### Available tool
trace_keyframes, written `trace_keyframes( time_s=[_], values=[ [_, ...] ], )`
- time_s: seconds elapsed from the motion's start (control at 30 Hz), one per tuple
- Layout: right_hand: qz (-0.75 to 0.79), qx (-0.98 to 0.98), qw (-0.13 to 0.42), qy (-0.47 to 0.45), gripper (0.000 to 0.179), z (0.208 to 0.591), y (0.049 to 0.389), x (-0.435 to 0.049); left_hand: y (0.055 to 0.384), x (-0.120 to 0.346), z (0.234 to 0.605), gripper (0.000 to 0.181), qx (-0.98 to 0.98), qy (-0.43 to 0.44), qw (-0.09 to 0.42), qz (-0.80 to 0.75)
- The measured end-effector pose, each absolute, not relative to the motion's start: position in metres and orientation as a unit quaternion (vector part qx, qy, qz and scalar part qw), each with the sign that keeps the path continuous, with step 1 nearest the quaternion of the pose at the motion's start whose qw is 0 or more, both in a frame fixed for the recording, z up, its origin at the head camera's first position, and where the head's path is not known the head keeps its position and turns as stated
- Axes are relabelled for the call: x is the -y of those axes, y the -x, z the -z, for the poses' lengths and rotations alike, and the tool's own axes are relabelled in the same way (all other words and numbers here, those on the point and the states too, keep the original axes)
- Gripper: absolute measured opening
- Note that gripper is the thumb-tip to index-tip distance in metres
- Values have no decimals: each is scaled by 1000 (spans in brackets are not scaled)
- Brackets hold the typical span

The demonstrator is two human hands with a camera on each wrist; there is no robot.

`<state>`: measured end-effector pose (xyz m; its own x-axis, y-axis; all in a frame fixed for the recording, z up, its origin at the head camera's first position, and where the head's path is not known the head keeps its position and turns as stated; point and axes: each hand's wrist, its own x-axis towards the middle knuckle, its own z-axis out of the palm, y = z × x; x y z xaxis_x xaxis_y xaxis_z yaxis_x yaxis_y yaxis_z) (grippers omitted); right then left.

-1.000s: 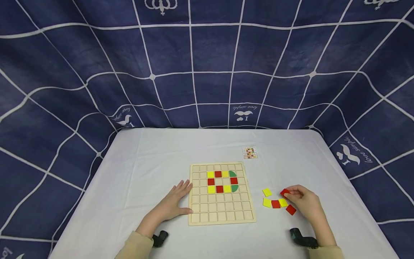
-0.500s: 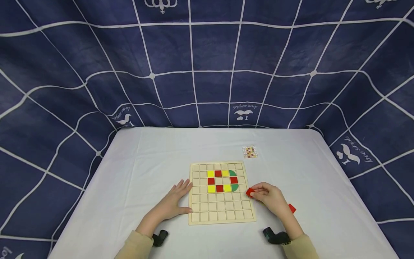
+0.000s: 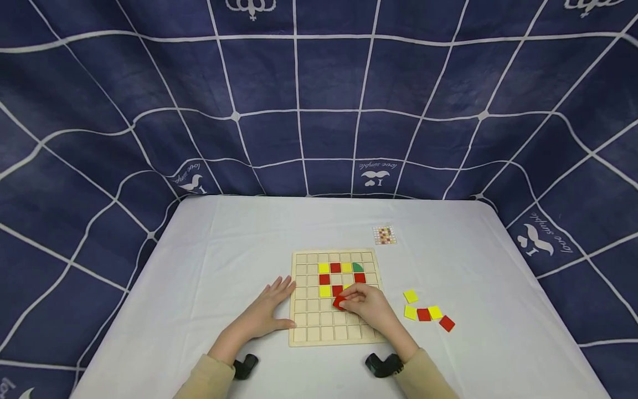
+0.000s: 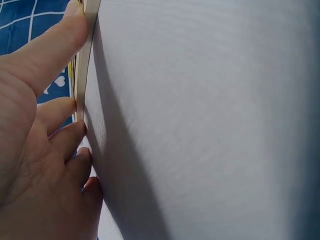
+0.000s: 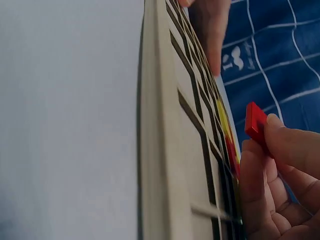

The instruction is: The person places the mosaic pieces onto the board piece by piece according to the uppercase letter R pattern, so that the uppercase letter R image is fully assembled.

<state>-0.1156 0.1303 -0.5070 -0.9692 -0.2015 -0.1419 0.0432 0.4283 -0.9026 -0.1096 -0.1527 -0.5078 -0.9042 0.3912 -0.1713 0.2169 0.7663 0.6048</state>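
A wooden grid board [image 3: 319,334] lies on the white table, with red, yellow and green tiles set in its upper squares. My right hand [image 3: 371,306] is over the board's middle, pinching a red square tile [image 3: 339,302] between thumb and fingers. In the right wrist view that red tile [image 5: 255,122] is held above the grid. Part of the lower row of set tiles is hidden behind this hand. My left hand [image 3: 268,311] lies with fingers spread along the board's left edge; in the left wrist view the fingers [image 4: 67,142] touch the board's side [image 4: 86,55].
Right of the board lie loose yellow tiles [image 3: 410,296] and red tiles [image 3: 447,323]. A small printed pattern card [image 3: 384,235] sits behind the board. Dark wrist cameras [image 3: 384,366] are worn on both wrists. A blue curtain [image 3: 319,111] with white lines surrounds the table.
My right hand has carried the red tile from the loose tiles on the right, leftward across to the board's middle. The left hand has stayed at the board's left edge.
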Motion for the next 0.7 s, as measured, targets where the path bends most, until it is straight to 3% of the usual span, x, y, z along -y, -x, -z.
trace_keyframes(
  time_s=[0.7],
  values=[
    [426, -887, 107, 140, 5, 500, 124, -97, 111, 153, 507, 93, -926, -170, 147, -303]
  ],
)
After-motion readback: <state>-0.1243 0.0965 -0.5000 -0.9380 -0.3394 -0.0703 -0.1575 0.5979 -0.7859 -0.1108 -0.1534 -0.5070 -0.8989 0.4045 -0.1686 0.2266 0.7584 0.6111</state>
